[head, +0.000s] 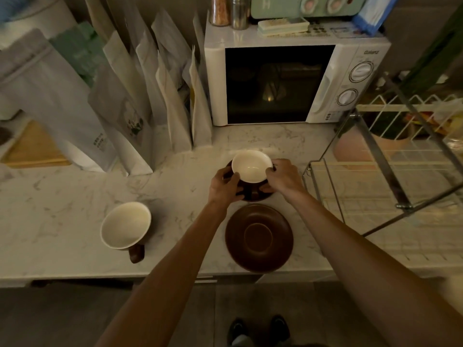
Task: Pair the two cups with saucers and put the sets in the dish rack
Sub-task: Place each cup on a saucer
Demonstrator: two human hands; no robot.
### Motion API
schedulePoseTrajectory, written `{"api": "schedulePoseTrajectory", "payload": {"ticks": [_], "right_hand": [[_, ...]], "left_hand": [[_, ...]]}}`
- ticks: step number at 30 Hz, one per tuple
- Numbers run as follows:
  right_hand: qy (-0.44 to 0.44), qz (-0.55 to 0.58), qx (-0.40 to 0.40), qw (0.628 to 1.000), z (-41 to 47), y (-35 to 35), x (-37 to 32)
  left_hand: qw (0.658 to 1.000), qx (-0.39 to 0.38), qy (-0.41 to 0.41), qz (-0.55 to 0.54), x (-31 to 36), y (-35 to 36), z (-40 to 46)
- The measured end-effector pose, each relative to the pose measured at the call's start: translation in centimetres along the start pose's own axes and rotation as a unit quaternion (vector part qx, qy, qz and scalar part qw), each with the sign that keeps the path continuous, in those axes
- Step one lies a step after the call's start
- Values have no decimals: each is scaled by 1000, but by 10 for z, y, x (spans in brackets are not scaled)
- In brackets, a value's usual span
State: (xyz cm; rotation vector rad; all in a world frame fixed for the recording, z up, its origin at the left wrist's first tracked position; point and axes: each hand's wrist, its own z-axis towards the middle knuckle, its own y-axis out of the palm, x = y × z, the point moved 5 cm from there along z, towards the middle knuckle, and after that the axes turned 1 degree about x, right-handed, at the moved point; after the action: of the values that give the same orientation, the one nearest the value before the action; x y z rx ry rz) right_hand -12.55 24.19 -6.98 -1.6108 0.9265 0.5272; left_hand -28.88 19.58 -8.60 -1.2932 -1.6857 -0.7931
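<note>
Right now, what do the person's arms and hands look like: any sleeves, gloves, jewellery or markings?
Both forearms are bare up to the frame edge, with no sleeves in view. The left hand and right hand wear no gloves; no rings, watch, bands or markings are visible in the dim light.

A home kitchen, dimly lit: a white microwave (295, 83) stands at the back of a marble-patterned countertop (62, 221). On top of the microwave sit a pale green appliance (305, 6) and two jars (229, 11). Left of the microwave lean sealed food pouches (140, 96); right of it stands a wire dish rack (380, 171). In front of the microwave are cups and brown saucers.
</note>
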Motion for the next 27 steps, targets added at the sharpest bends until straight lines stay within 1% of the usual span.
{"api": "schedulePoseTrajectory", "payload": {"ticks": [5,9,12,14,16,18,20,23,25,27], "right_hand": [[3,-15,-7,1000,-4,-1,-2],[-38,-113,18,993,-9,-4,-8],[-79,-237,77,965,-24,-14,-24],[-110,-293,120,942,-34,-21,-38],[-153,-309,145,928,-46,-25,-57],[-195,-304,136,923,-57,-21,-74],[-237,-303,104,917,-68,-10,-90],[-302,-299,57,903,-86,15,-108],[-346,-280,23,895,-97,36,-115],[-396,-281,-9,874,-107,61,-121]], "left_hand": [[1000,-10,0,25,3,-1,-1],[998,-24,7,58,5,-5,-6],[995,-20,16,93,8,-14,-9],[992,-23,26,121,12,-22,-14],[988,-27,40,144,17,-33,-20],[982,-25,63,176,24,-47,-28],[968,-8,101,228,32,-64,-36],[933,41,162,318,45,-95,-53],[899,78,197,384,51,-118,-67],[858,120,221,448,53,-143,-82]]}}
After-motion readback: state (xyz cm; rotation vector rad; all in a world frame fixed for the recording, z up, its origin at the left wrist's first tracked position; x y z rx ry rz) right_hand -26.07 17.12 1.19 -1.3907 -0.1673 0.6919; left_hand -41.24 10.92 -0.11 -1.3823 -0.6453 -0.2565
